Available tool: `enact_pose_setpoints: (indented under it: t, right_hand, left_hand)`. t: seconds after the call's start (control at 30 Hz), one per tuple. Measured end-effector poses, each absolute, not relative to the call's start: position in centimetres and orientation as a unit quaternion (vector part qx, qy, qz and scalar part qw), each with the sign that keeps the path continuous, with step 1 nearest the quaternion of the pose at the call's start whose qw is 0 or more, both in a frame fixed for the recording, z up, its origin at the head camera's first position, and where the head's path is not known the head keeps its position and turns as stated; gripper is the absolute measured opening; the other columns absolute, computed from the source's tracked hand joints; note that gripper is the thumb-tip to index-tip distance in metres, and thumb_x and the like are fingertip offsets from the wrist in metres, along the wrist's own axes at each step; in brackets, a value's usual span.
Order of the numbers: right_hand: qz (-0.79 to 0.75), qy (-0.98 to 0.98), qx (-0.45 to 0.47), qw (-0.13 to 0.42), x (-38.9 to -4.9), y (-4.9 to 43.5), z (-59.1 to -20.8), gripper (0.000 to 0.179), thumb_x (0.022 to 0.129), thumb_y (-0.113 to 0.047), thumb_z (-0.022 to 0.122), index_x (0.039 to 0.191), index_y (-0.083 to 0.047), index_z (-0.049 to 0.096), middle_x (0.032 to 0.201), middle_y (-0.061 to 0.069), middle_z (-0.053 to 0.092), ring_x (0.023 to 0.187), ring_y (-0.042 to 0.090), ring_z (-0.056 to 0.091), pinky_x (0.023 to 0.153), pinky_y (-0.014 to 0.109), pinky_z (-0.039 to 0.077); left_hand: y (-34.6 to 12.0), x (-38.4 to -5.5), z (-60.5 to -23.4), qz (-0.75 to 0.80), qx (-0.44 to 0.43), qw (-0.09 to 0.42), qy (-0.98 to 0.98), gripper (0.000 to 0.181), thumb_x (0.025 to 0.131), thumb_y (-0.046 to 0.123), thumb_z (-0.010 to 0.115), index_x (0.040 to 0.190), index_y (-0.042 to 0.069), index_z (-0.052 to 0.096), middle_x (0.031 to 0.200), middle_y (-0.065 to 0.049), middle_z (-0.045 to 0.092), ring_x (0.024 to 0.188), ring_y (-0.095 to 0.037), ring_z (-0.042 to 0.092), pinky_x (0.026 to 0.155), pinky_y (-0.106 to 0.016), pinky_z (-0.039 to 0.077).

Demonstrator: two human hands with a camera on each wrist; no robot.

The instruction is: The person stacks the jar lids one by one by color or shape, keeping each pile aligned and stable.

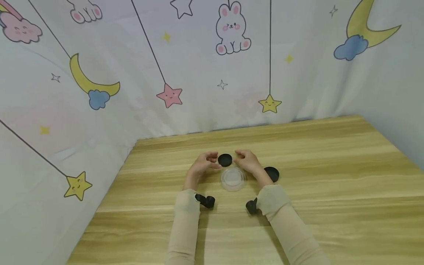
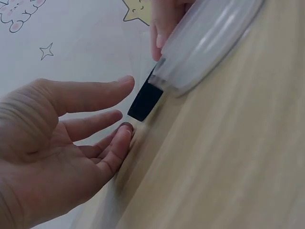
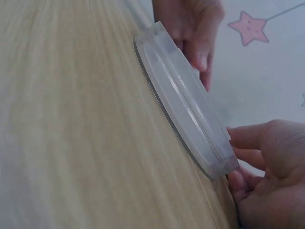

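Note:
A shallow round black lid or dish (image 1: 225, 160) lies on the table between the two hands. My left hand (image 1: 203, 163) is just left of it, thumb and fingers parted with nothing between them; the left wrist view shows the black rim (image 2: 145, 101) apart from the fingertips. On the other side my right hand (image 1: 247, 161) bends loosely toward the black piece, holding nothing that I can see. Nearer to me is a clear round plastic container (image 1: 233, 179). In the right wrist view the clear container (image 3: 183, 100) hides the black piece and overlaps the right hand's fingertips.
A second round black piece (image 1: 272, 174) lies beside the right wrist, partly covered by it. Black wrist-worn devices (image 1: 209, 201) stick out from both sleeves. Behind the wood-grain table (image 1: 331, 176) hangs a white curtain (image 1: 205, 114) printed with stars, moons and bunnies.

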State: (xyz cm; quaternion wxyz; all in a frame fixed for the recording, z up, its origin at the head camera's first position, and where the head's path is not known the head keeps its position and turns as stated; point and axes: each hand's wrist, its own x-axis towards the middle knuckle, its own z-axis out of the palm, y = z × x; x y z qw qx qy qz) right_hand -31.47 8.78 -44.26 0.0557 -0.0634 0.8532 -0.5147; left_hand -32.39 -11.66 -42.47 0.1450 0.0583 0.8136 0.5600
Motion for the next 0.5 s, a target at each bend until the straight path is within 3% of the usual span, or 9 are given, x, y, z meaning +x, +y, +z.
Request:
enact_pose_setpoints:
  t: [0.1, 0.23, 0.5]
  right_hand:
    - [-0.506, 0.858, -0.072, 0.044, -31.7, 8.8, -44.3, 0.054, 0.096, -0.016, 0.059, 0.145, -0.002, 0.044, 0.146, 0.023, 0.045, 0.133, 0.039, 0.045, 0.109, 0.05, 0.04]
    - [-0.493, 0.867, -0.064, 0.042, -31.7, 8.5, -44.4, 0.053, 0.093, -0.017, 0.062, 0.143, -0.006, 0.049, 0.146, 0.023, 0.042, 0.131, 0.04, 0.045, 0.108, 0.052, 0.041]
    - [-0.475, 0.878, -0.046, 0.029, -31.6, 7.9, -44.6, 0.041, 0.094, -0.019, 0.064, 0.134, -0.008, 0.06, 0.145, 0.021, 0.043, 0.129, 0.04, 0.048, 0.106, 0.052, 0.042]
  left_hand:
    - [-11.5, -32.9, -42.9, 0.56, 0.065, 0.124, 0.817, 0.064, 0.08, -0.005, 0.072, 0.139, -0.001, 0.05, 0.135, -0.019, 0.055, 0.108, -0.024, 0.054, 0.093, -0.03, 0.047]
    - [-11.0, -33.3, -43.7, 0.566, 0.061, 0.091, 0.817, 0.059, 0.075, -0.009, 0.074, 0.131, -0.005, 0.056, 0.12, -0.019, 0.061, 0.09, -0.014, 0.052, 0.076, -0.019, 0.045]
    - [-10.5, -33.0, -44.0, 0.56, 0.053, 0.073, 0.824, 0.051, 0.078, -0.006, 0.073, 0.127, -0.005, 0.06, 0.116, -0.019, 0.062, 0.088, -0.015, 0.051, 0.074, -0.019, 0.042]
